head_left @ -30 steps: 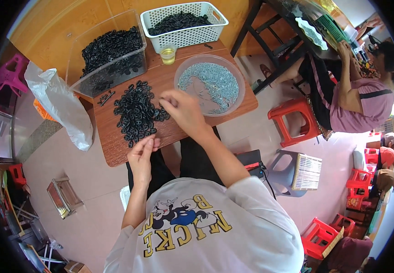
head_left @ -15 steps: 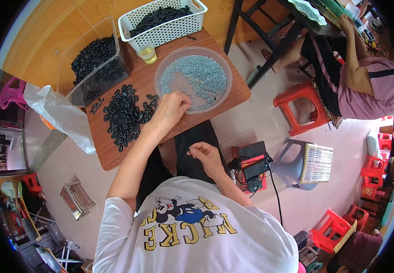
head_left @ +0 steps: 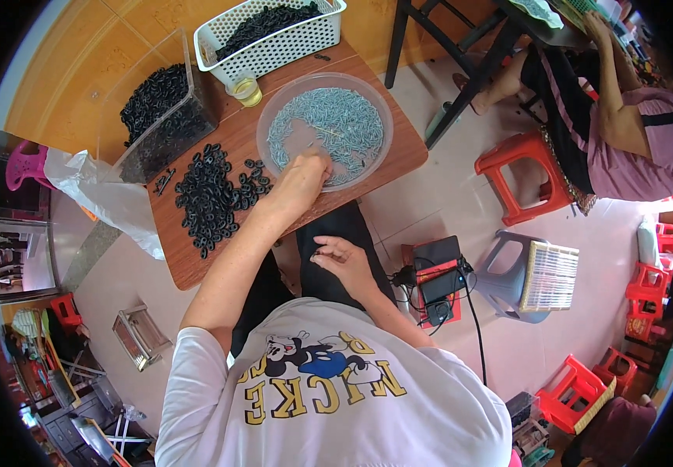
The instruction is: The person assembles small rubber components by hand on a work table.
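The left hand [head_left: 301, 184] dips among slim silvery screws [head_left: 344, 117] in a round translucent bowl [head_left: 298, 138]; the right hand [head_left: 349, 268] curls nearer — either grip, I cannot tell — and oval black pieces [head_left: 206, 194] heap left.

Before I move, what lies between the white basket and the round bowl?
In the head view, a cup of yellow liquid stands toward the left and a small dark piece lies toward the right, with bare tabletop between those two.
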A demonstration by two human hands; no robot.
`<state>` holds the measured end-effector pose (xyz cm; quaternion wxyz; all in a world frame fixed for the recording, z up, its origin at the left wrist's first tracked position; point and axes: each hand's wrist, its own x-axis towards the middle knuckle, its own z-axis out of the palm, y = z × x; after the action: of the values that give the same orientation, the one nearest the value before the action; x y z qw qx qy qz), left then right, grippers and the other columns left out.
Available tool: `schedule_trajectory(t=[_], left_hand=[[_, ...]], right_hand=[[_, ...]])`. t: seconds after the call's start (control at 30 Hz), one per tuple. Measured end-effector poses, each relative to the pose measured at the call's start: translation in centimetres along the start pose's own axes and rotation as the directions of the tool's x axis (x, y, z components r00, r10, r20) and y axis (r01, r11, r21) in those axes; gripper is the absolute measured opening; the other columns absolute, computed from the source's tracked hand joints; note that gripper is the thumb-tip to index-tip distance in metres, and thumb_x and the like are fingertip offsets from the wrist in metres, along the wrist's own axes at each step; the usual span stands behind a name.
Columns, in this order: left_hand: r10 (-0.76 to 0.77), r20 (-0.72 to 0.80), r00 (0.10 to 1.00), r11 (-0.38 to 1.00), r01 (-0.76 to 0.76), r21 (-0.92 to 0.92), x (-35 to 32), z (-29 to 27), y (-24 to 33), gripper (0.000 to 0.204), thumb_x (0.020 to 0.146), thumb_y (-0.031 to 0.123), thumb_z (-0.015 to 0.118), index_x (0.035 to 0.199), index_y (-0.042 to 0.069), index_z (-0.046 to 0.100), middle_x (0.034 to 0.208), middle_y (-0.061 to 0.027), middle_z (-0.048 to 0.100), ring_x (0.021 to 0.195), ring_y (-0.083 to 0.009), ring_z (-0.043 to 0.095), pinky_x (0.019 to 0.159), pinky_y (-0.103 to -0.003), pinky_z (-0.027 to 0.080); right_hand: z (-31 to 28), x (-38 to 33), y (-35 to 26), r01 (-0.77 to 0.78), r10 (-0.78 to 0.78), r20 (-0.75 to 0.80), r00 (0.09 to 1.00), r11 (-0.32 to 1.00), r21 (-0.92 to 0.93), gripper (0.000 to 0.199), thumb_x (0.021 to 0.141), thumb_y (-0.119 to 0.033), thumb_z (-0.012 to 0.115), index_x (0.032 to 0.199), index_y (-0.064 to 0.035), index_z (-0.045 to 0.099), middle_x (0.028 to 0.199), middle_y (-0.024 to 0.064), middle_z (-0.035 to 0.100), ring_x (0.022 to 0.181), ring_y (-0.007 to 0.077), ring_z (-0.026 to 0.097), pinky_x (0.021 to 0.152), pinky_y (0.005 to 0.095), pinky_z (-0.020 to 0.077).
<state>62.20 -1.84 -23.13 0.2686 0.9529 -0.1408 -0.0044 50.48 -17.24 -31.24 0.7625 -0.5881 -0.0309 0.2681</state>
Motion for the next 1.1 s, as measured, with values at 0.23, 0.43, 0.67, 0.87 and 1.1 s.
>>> schedule_trajectory(t=[0.23, 0.43, 0.67, 0.87, 1.1], left_hand=[[-0.356, 0.052, 0.933, 0.470, 0.227, -0.853, -4.2, -3.5, 1.3, 0.010, 0.084, 0.001, 0.060, 0.093, -0.002, 0.063, 0.086, -0.0115, 0.064, 0.074, -0.0178, 0.062, 0.063, -0.027, 0.048], [-0.408, 0.166, 0.898, -0.199, 0.090, -0.976, -12.9, -2.5, 0.8, 0.014, 0.085, 0.002, 0.062, 0.099, -0.001, 0.063, 0.090, -0.0099, 0.066, 0.073, -0.0118, 0.062, 0.064, -0.021, 0.051], [-0.568, 0.089, 0.818, -0.318, -0.119, -0.941, -16.8, -2.0, -0.1, 0.011, 0.084, 0.000, 0.061, 0.095, -0.001, 0.064, 0.092, -0.0102, 0.066, 0.077, -0.0125, 0.063, 0.069, -0.023, 0.052], [-0.593, 0.097, 0.799, -0.373, -0.166, -0.913, -18.4, -2.3, -0.4, 0.011, 0.083, -0.002, 0.062, 0.094, -0.001, 0.064, 0.089, -0.0096, 0.066, 0.075, -0.0125, 0.062, 0.068, -0.021, 0.051], [-0.586, 0.112, 0.802, -0.387, -0.156, -0.909, -19.0, -1.9, -0.4, 0.012, 0.082, -0.001, 0.064, 0.093, 0.000, 0.065, 0.087, -0.0092, 0.066, 0.071, -0.0123, 0.062, 0.063, -0.020, 0.050]], right_hand=[[-1.0, 1.0, -2.4, 0.006, -0.034, 0.048, 0.998, 0.873, 0.489, 0.017, 0.087, -0.006, 0.060, 0.104, -0.0037, 0.059, 0.089, 0.0072, 0.066, 0.081, 0.0116, 0.061, 0.073, 0.0223, 0.0468], [2.2, 2.1, -6.2, 0.114, -0.129, 0.029, 0.991, 0.945, 0.308, 0.016, 0.087, -0.002, 0.058, 0.102, -0.0010, 0.059, 0.088, 0.0088, 0.065, 0.081, 0.0137, 0.062, 0.070, 0.0223, 0.0478], [6.5, 1.4, -7.9, 0.157, -0.156, 0.105, 0.982, 0.988, -0.003, 0.026, 0.085, 0.001, 0.059, 0.111, 0.0010, 0.061, 0.089, 0.0075, 0.066, 0.081, 0.0109, 0.061, 0.072, 0.0218, 0.0479], [9.4, 0.5, -8.1, 0.163, -0.148, 0.099, 0.984, 0.973, -0.162, 0.026, 0.084, -0.001, 0.062, 0.111, 0.0008, 0.062, 0.088, 0.0055, 0.066, 0.076, 0.0079, 0.059, 0.068, 0.0197, 0.0477], [10.0, 0.2, -7.9, 0.186, -0.177, 0.059, 0.982, 0.943, -0.277, 0.025, 0.082, -0.006, 0.066, 0.107, -0.0017, 0.066, 0.084, 0.0041, 0.068, 0.074, 0.0057, 0.059, 0.067, 0.0197, 0.0468]])
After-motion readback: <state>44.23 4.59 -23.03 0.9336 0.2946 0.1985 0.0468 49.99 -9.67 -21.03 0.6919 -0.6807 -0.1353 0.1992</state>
